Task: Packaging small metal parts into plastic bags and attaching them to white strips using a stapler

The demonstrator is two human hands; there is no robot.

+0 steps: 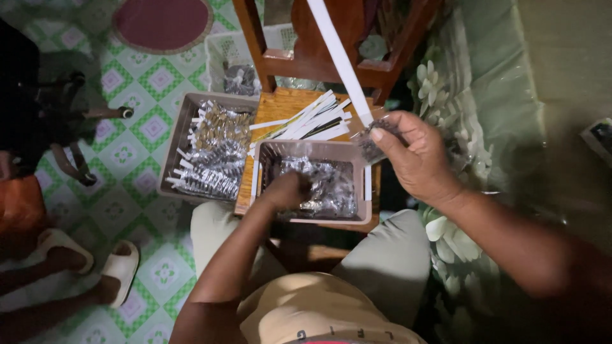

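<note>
My left hand (pixel 288 190) reaches down into a brown plastic basket (pixel 312 148) full of small clear packets (pixel 331 188) and closes on some of them. My right hand (pixel 414 156) is raised to the right of the basket and pinches a small clear packet of dark contents (pixel 370 145) together with a long white paper strip (pixel 338 57) that runs up and left. The basket rests on a low wooden stool (pixel 287 102) between my knees.
Several white paper strips (pixel 306 121) lie on the stool behind the basket. A second brown tray (pixel 185 121) of finished packets (pixel 213 159) sits on the tiled floor at left. A wooden chair (pixel 319 60) stands ahead. Another person's sandalled feet (pixel 89 261) are lower left.
</note>
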